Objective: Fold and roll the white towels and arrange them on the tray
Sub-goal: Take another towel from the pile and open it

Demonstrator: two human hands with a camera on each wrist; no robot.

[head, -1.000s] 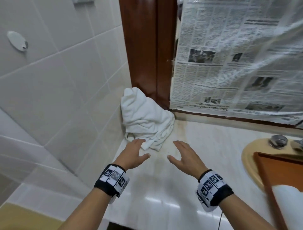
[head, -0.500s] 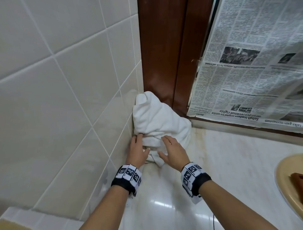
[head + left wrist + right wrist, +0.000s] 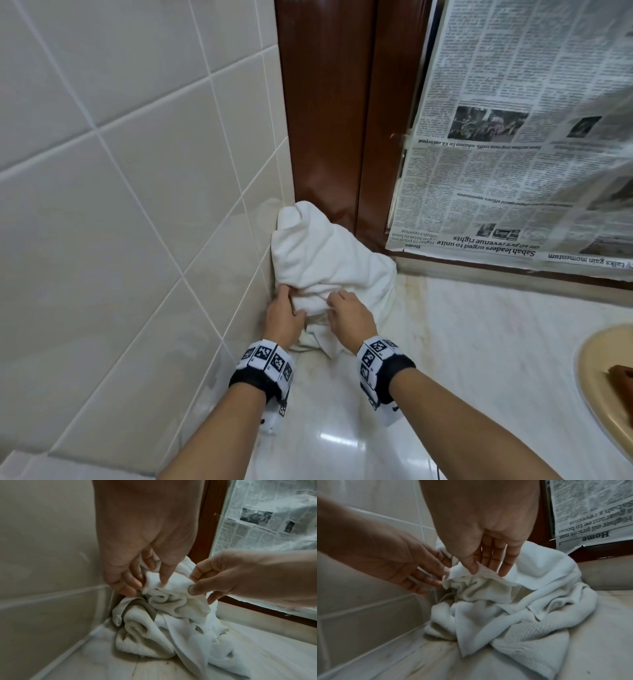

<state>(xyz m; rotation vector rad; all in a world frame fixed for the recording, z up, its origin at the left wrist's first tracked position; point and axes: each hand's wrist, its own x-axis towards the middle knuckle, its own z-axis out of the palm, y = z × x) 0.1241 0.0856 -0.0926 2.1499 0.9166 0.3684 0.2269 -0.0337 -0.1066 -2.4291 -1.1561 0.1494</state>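
Left hand (image 3: pixel 147 545) pinches white towel (image 3: pixel 329 267) fold; right hand (image 3: pixel 240 577) pinches same fold

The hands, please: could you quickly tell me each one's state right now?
Left hand: pinching a fold of the white towel.
Right hand: pinching the same fold.

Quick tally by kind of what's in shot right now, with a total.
Hands: 2, left hand and right hand, both pinching the towel pile
White towel pile: 1; number of towels unclear
Newspaper sheets: 1 covering
Beige basin: 1
Total: 5
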